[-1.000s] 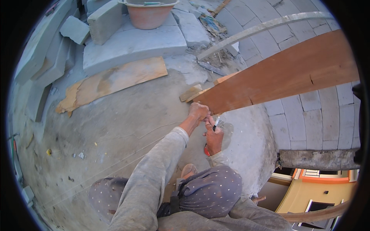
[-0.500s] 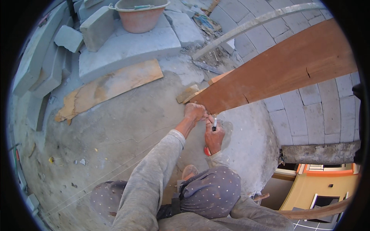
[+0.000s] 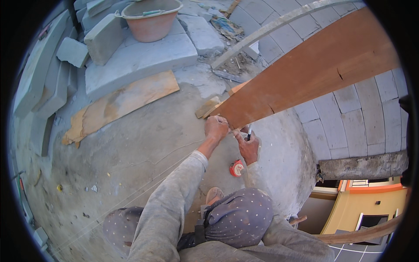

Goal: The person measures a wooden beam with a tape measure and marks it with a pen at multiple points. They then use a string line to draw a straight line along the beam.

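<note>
A long reddish-brown wooden board (image 3: 301, 78) slants from the middle of the view to the upper right. My left hand (image 3: 217, 128) is closed at its lower near corner, the fingertips against the edge; what they pinch is hidden. Just to the right, my right hand (image 3: 248, 148) grips a white marker (image 3: 249, 132) with a black end, held upright below the board's edge. Its index finger and thumb reach toward the left hand's fingertips. A red tape measure (image 3: 236, 168) is beside my right wrist, over the grey floor.
Wood offcuts (image 3: 207, 107) lie by the board's end. A stained plank (image 3: 122, 105) rests on the concrete floor, with thin strings nearby. Grey blocks (image 3: 139, 61) and a pinkish tub (image 3: 150, 22) stand behind. A block wall (image 3: 349, 126) rises at right.
My right hand has shifted slightly right, away from my left, with the marker. The tape measure shows more fully beside the wrist. The view has tilted a little.
</note>
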Demonstrator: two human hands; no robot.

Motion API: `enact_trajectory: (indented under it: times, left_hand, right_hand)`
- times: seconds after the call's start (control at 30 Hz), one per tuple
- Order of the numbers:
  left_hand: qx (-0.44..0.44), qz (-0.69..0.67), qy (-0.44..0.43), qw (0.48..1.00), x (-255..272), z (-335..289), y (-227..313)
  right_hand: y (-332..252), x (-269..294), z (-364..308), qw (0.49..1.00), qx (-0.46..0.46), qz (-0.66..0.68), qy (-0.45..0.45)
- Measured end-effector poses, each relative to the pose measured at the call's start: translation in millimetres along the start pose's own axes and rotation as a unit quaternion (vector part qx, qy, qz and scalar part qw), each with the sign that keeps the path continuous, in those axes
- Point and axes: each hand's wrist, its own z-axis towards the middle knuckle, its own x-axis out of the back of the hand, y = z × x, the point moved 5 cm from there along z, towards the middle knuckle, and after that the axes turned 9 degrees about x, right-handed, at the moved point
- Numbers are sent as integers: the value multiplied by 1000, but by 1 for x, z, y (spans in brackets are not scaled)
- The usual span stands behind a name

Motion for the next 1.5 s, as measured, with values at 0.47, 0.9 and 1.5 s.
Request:
enact_trajectory:
  times: [0.47,0.9,1.5]
  left_hand:
    - [-71,32,66,995,5,-9,11]
    - [-133,104,50,984,6,-12,22]
    - [-110,72,6,991,9,-8,27]
  right_hand:
    - [1,-9,-5,993,61,-32,98]
    - [-2,-7,-3,992,84,-35,89]
    - [-7,-12,-9,990,106,-52,80]
